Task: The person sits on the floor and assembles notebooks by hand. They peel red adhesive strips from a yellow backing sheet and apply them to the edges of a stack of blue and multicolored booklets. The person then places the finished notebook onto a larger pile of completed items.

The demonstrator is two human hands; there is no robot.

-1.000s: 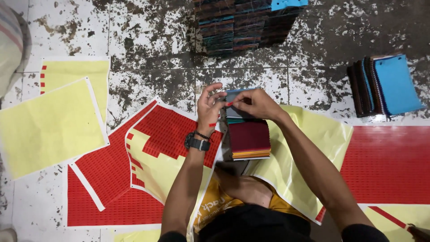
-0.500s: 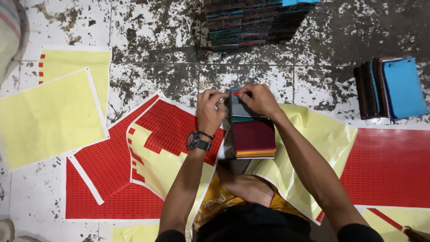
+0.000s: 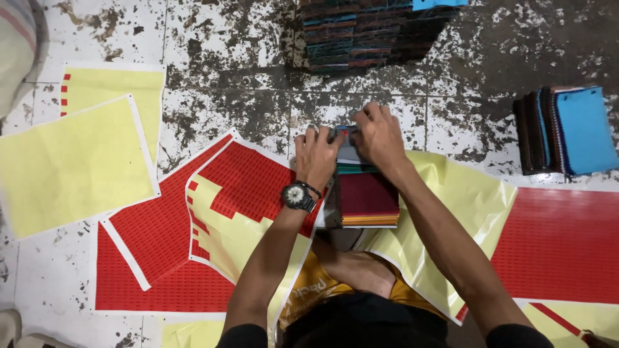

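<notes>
**A:** Both hands have slid a little toward the far end of the swatch stack since the earlier head-view pictures. The left hand [image 3: 317, 156] was lifted with its fingers curled over the top edge; now it lies flatter, pressed down beside the right hand [image 3: 379, 134]. The stack itself has not shifted.

**B:** Where does the stack sit?

**A:** Head view: the stack of fabric swatches [image 3: 366, 196] rests on the floor just in front of the person's knees, between the two forearms, with a maroon piece on top at the near end and grey and green layers showing at the far end. Both hands are closed over that far end. The left hand's fingers are bent and gripping the edge, the right hand's are spread across the top and pinching it. They almost touch each other.

**B:** And how far along does the work look?

**A:** My judgement: partway. One finished-looking pile of swatch books [image 3: 377, 32] stands far off, against the top edge of the view, and another set with a blue cover [image 3: 570, 129] lies at the right, well apart from the hands. The stack in hand seems gathered and squared, but its far end is being worked on, so binding or labelling there looks unfinished.

**B:** What about the sheets?

**A:** A red sticker sheet [image 3: 248, 177] to the left of the stack shows large peeled yellow patches; another red sheet [image 3: 554, 245] at the right looks mostly full. Bare yellow backing sheets [image 3: 71, 164] lie far left. A wristwatch [image 3: 298, 196] is on the left wrist.
</notes>
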